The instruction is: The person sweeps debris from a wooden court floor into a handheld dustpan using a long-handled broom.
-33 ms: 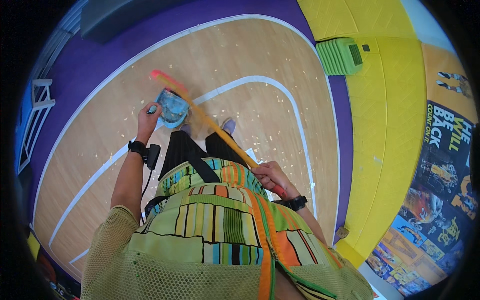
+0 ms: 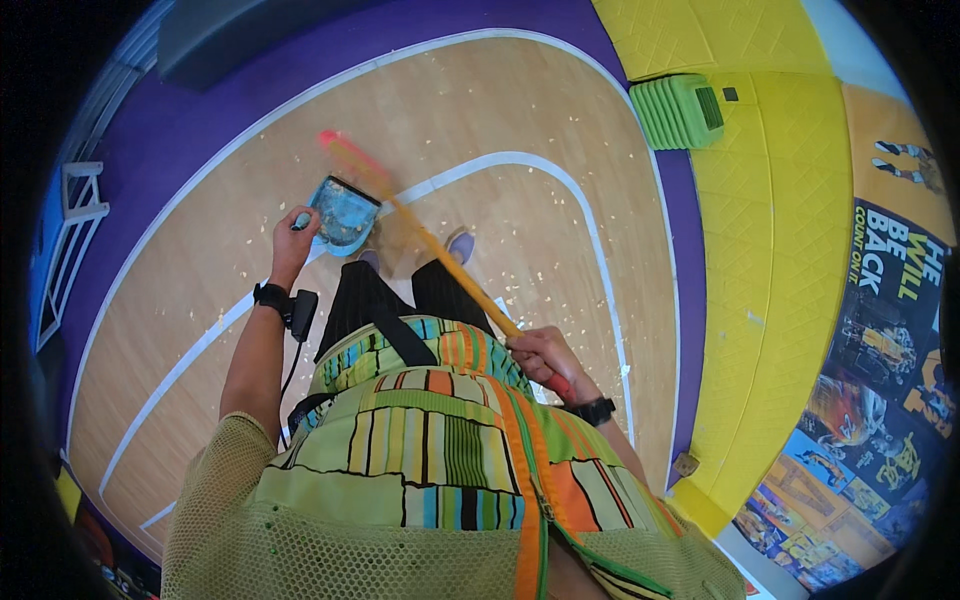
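My left hand (image 2: 295,235) is closed around the handle of a blue dustpan (image 2: 347,222), held low in front of my feet. Light scraps lie in the pan, and its dark front lip faces away from me. In my right hand (image 2: 543,357), near my waist, is the red grip end of a broom (image 2: 445,262) with an orange-yellow stick. The stick slants down and away to the left. Its pinkish-red head, blurred by motion, is just beyond the dustpan's lip, apart from it.
Small pale scraps are scattered over the wood-look floor (image 2: 480,100) with white lines. Green stacked stools (image 2: 677,112) stand beside yellow padding (image 2: 765,300) on the right. A white-framed rack (image 2: 82,215) is at the far left. My shoes (image 2: 461,246) are close behind the dustpan.
The broom head has shifted right and slightly off the dustpan, so the pan's dark lip shows more fully. The dustpan and my left hand stay nearly in place.
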A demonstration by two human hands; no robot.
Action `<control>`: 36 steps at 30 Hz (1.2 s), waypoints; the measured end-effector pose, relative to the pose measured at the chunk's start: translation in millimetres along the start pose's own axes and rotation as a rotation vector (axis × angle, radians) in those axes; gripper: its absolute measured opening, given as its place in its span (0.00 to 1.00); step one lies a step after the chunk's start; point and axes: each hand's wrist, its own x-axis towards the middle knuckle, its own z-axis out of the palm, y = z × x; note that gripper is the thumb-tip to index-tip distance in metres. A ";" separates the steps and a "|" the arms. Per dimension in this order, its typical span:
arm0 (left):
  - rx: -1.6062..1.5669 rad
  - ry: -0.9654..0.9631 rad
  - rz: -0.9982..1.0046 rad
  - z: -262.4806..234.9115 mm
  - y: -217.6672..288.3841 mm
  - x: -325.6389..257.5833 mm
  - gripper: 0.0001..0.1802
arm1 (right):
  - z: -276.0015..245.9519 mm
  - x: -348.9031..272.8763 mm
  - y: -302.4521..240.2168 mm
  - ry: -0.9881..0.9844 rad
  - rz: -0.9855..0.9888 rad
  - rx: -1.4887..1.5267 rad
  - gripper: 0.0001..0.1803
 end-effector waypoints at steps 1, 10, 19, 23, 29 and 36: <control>0.035 0.009 0.005 3.0 -0.1 2.6 0.06 | -6.3 -6.2 -2.5 0.000 -0.023 0.060 0.10; 0.217 0.098 0.035 58.5 36.0 17.7 0.07 | -212.3 28.6 -10.7 0.070 -0.091 0.628 0.15; 0.239 0.120 0.062 128.7 81.0 46.7 0.08 | -319.3 94.1 -55.9 0.181 -0.176 0.720 0.14; 0.338 0.013 0.092 166.9 92.4 56.9 0.06 | -251.3 74.8 -81.2 0.095 -0.161 0.476 0.16; 0.298 -0.018 0.110 192.5 118.9 83.1 0.06 | -247.2 50.7 -137.0 -0.250 -0.082 0.595 0.08; 0.275 0.118 0.069 168.0 128.1 109.6 0.08 | -255.0 54.8 -198.5 -0.125 -0.171 0.370 0.06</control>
